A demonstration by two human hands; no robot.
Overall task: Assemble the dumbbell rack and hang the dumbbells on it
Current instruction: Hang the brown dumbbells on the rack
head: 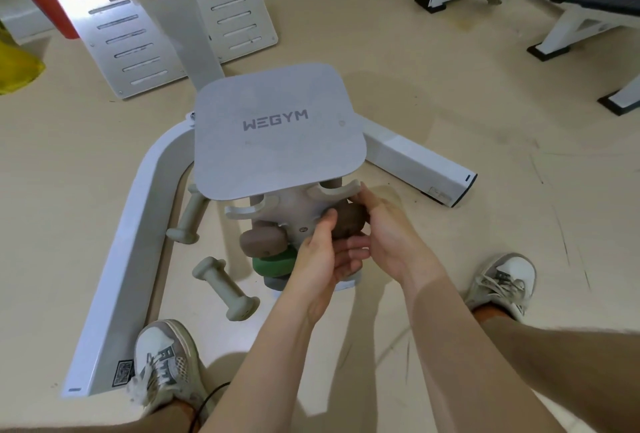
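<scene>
The dumbbell rack (277, 127) stands on the floor, topped by a grey square plate marked WEGYM, with pale hook arms under it. Both hands hold a brown dumbbell (348, 219) at the rack's right hook. My left hand (320, 252) cups it from below and my right hand (381, 224) grips it from the right. Another brown dumbbell (259, 240) hangs on the rack above a green one (273, 261) and a grey one (273, 282). A pale dumbbell (188, 218) hangs at the left. One more pale dumbbell (225, 289) lies on the floor.
A white curved machine frame (124, 242) wraps around the rack's left and a white bar (419, 162) runs off right. Slotted footplates (138, 41) stand behind. A bench (588, 10) is at the upper right. My shoes (166, 363) flank the rack.
</scene>
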